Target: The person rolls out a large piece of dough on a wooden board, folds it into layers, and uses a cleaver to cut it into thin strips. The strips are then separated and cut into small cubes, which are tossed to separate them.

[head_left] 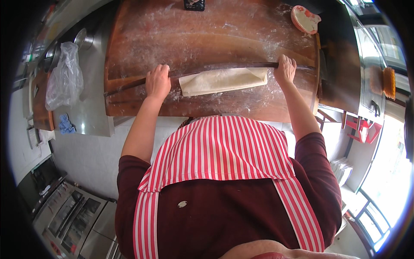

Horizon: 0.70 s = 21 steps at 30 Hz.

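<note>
A folded sheet of pale dough (222, 83) lies on the near half of a wooden work board (172, 41), in front of the person and between the two hands. It is a long, flat strip, its right end slightly higher in view than its left, with a layered fold showing along the near edge. Just beyond it runs a long, thin, dark rolling pin (235, 66), close against the dough's far edge; whether the two touch along the whole length I cannot tell.

The left hand (159, 80) is closed around the pin to the left of the dough, and the right hand (285, 69) is closed around it to the right; the pin's ends extend past both.

White streaks of powder mark the board. Near its far right corner stands a red-edged bowl (294, 19) holding pale powder, and a black object (196, 6) is cut off by the upper edge.

To the left, a clear plastic bag (64, 80) and a crumpled blue cloth (67, 124) lie by a steel counter (95, 103). The person wears a red-and-white striped apron (220, 149).
</note>
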{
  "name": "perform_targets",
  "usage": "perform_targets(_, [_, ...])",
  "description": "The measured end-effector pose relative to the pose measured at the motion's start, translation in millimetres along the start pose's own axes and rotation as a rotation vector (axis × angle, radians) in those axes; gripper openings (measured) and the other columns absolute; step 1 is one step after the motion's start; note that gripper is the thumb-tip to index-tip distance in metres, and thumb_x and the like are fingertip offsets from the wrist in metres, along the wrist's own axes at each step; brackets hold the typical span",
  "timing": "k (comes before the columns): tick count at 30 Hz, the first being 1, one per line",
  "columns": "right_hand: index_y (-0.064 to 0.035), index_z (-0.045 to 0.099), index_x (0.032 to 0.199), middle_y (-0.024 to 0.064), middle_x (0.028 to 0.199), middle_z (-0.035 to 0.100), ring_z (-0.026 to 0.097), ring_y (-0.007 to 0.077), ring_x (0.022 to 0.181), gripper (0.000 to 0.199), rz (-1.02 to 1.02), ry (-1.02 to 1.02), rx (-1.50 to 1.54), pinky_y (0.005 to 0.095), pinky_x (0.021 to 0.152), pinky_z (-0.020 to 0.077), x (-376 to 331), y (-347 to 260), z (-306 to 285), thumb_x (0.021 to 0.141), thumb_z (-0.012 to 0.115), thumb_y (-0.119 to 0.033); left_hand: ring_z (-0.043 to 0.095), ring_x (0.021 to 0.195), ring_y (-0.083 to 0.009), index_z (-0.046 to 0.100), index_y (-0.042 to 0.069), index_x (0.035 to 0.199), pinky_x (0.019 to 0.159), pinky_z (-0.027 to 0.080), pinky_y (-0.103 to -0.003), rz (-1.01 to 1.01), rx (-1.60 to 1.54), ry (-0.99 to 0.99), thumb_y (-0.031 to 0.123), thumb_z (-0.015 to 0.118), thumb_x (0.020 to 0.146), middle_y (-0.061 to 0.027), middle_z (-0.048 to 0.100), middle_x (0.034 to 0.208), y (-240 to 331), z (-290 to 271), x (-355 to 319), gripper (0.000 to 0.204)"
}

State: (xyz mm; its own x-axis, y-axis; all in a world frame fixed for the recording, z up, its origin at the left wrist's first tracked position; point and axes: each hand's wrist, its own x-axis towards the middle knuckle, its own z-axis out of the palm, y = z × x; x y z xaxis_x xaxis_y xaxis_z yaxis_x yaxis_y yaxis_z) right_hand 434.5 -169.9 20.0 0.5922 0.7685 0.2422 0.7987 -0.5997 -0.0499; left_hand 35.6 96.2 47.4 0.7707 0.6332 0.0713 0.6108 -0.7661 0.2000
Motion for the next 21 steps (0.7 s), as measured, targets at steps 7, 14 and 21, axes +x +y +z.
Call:
perform_targets(7, [-0.0112,0.058,0.088,0.0103,0.081,0.067,0.065,0.0306,0.077,0.007,-0.010,-0.167,0.006,0.0437,0.086,0.0438,4,-56,-58,0.082,0.055,-0.008,0.067,0.085,-0.0337,0.056,0.011,0.101,0.072,0.050,-0.047,0.337,-0.190,-0.082,0.020,0.071,0.081,-0.0112,0.067,0.090,106,-16,51,0.026])
perform_targets(14, [-0.0133,0.054,0.092,0.0044,0.079,0.069,0.069,0.0215,0.077,0.009,-0.206,-0.151,0.073,0.0427,0.081,0.0480,-17,-128,-102,0.084,0.053,-0.012,0.070,0.073,-0.0346,0.060,0.009,0.096,0.064,0.055,-0.048,0.380,-0.148,-0.188,0.021,0.059,0.087,-0.0147,0.069,0.076,176,-36,52,0.015])
perform_targets(21, [-0.0132,0.056,0.085,0.0086,0.072,0.067,0.069,0.0282,0.079,0.003,0.104,-0.073,-0.055,0.0427,0.078,0.0488,-65,-26,-135,0.083,0.055,-0.010,0.070,0.078,-0.0319,0.068,0.015,0.083,0.068,0.053,-0.044,0.098,0.243,-0.004,0.023,0.066,0.085,-0.0121,0.071,0.082,-13,-75,16,0.009])
